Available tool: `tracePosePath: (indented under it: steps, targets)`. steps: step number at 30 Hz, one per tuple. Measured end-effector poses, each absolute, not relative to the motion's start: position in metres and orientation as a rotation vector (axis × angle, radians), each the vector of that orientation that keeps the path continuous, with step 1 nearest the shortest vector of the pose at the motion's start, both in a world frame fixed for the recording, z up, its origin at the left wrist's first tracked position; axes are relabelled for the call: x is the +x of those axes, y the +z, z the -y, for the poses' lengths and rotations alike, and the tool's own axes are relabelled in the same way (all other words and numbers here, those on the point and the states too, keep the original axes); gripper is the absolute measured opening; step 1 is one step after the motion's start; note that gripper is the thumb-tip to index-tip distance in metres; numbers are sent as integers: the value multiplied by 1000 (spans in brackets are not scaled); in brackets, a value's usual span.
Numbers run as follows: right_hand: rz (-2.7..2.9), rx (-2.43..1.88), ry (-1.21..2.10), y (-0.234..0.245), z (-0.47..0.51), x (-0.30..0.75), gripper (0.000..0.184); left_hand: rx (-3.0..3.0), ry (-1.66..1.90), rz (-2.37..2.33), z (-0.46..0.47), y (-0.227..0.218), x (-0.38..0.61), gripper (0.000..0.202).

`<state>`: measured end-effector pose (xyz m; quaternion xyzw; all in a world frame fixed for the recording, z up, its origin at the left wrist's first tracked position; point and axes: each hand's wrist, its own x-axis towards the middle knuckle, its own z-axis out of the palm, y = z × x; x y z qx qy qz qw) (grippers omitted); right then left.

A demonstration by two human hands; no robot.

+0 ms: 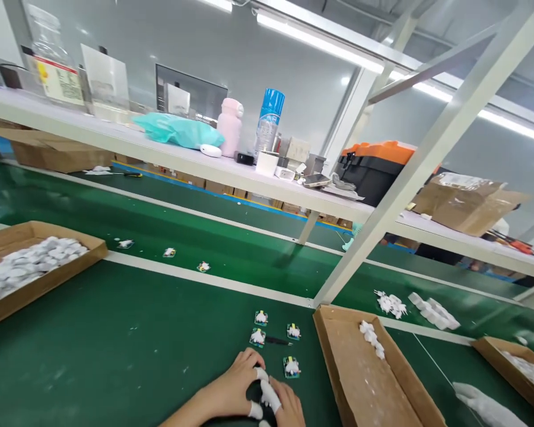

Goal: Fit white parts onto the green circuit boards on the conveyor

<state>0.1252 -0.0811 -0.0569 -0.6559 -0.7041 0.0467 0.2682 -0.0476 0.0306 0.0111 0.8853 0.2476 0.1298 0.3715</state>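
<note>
Near the bottom middle, my left hand [234,385] and my right hand [289,409] meet over the green work surface [129,356], white covers on several fingertips. The fingers of both curl inward around something small, mostly hidden between them; a whitish bit shows, its kind unclear. Just beyond the hands lie several small circuit boards topped with white material, one at the back [261,318] and another, the nearest board [291,367], beside my right hand. A thin black tool [276,341] rests among them.
At left stands a cardboard tray [71,279] of white pieces; right, another tray [333,356] holds a few. More boards sit on the green belt [249,267]. A co-worker's gloved hand [485,403] is far right. A slanted post [382,207] meets the cluttered shelf [196,163].
</note>
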Motion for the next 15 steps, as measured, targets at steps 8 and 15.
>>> tracePosePath:
  steps: [8, 15]
  targets:
    - [2113, -1482, 382, 25, 47, 144, 71, 2019, 729, -814, -55, 32, -63, 17]
    - [2026, -1769, 68, 80, -118, 182, 43, 2091, 749, -852, -51, 27, -61, 14]
